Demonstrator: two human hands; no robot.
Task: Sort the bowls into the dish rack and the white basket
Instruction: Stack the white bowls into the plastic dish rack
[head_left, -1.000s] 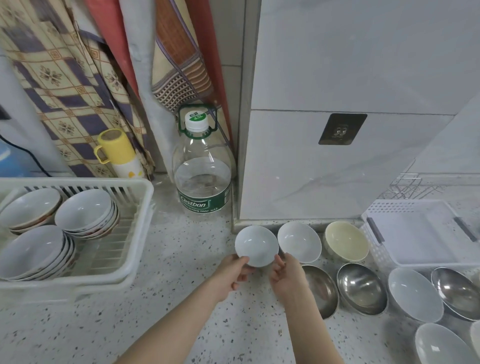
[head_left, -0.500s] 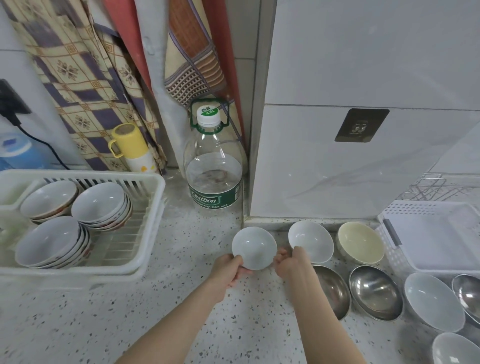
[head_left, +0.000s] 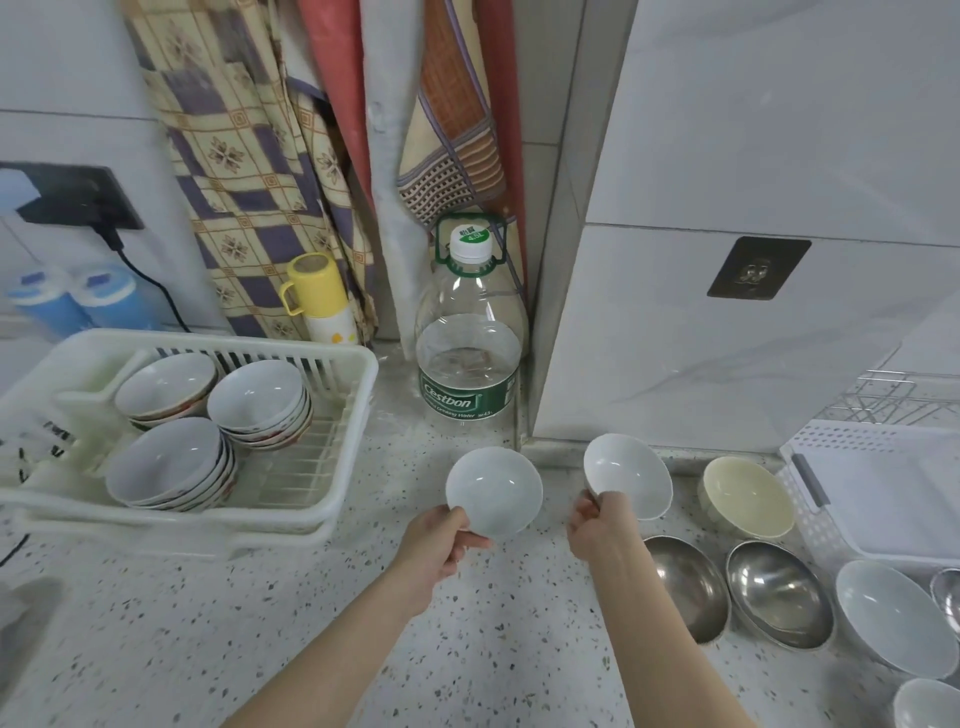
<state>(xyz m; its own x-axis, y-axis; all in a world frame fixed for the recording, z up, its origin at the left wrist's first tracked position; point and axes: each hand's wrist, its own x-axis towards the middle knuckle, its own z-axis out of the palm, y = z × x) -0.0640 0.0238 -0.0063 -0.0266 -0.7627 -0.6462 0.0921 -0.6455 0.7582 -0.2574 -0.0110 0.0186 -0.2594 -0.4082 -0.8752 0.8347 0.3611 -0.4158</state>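
Head view: left hand pinching white bowl by near rim above counter; right hand gripping second white bowl. Risk: thin rim pinch slipping before dish rack, chipping stacked bowls.

Speckled terrazzo counter, grey marbled wall tiles, hanging patterned cloths
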